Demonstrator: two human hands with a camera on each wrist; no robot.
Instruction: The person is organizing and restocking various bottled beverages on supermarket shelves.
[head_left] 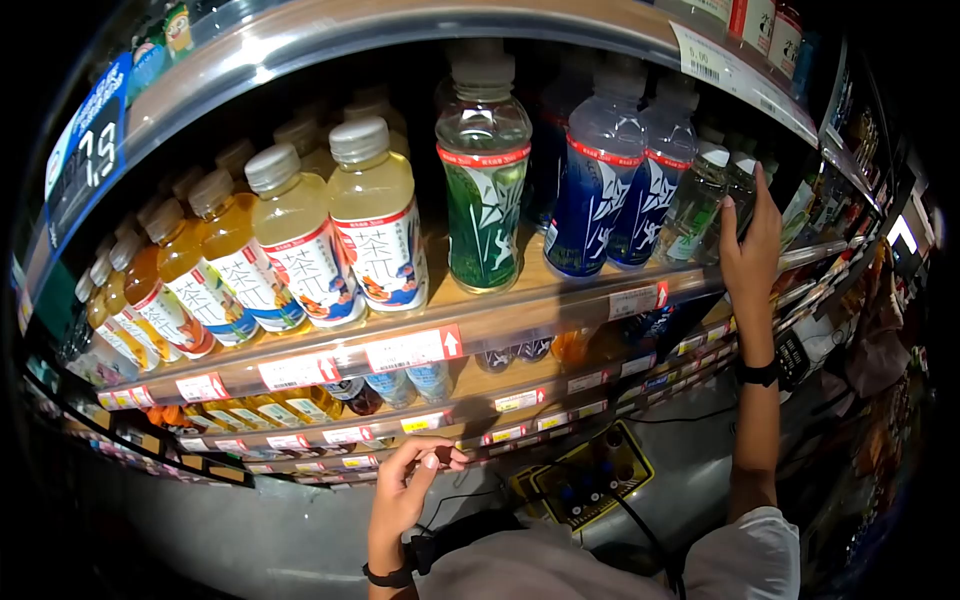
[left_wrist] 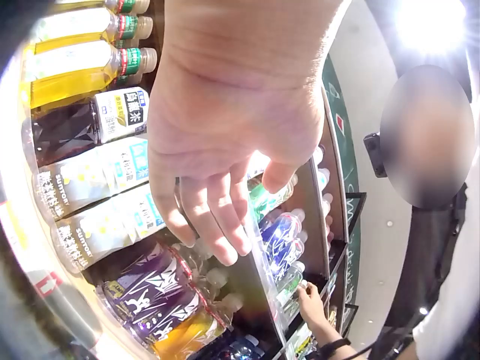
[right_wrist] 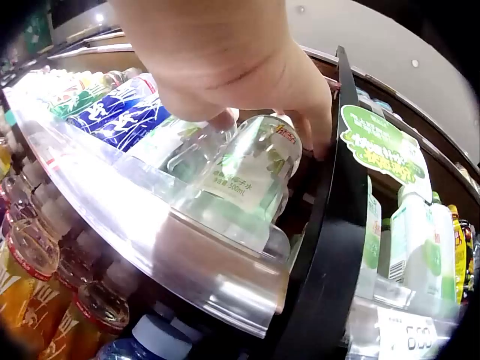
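My right hand (head_left: 752,245) reaches to the right end of the shelf, around a clear drink bottle (right_wrist: 244,169) with a pale green label. Its thumb is on the left of the upper bottle and its fingers run down the right side, partly hidden. A similar clear bottle (head_left: 692,205) stands just to the left. The left hand (head_left: 410,485) hangs in front of the lower shelves, fingers loosely bent and holding nothing. In the left wrist view, its fingers (left_wrist: 217,217) hang in front of bottles with purple labels (left_wrist: 154,289).
Blue-labelled bottles (head_left: 590,190), a green-labelled bottle (head_left: 482,200) and several tea bottles (head_left: 375,240) line the same shelf. A black upright divider (right_wrist: 330,202) borders the right hand's bottle. A clear lip (right_wrist: 172,240) runs along the shelf front. A yellow-edged crate (head_left: 640,465) with cables lies below.
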